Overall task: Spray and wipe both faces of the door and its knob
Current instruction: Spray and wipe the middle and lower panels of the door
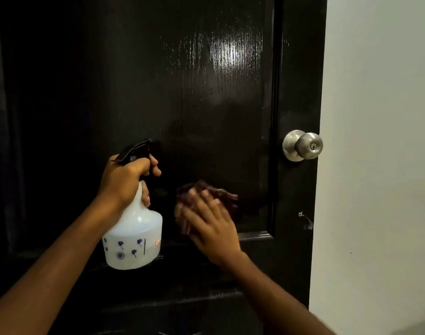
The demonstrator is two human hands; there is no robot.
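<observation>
A glossy black panelled door point(158, 81) fills most of the view, wet streaks shining near its upper middle. Its round steel knob point(305, 145) sits at the right edge. My left hand point(127, 180) grips the neck of a white spray bottle point(134, 238) with a black trigger head, held upright in front of the door. My right hand point(206, 228) presses a dark reddish-brown cloth point(221, 197) flat against the lower part of the door panel, blurred with motion. Most of the cloth is hidden under my fingers.
A pale wall point(380, 141) runs along the right of the door's edge. A small white scuff point(305, 220) marks the door stile below the knob.
</observation>
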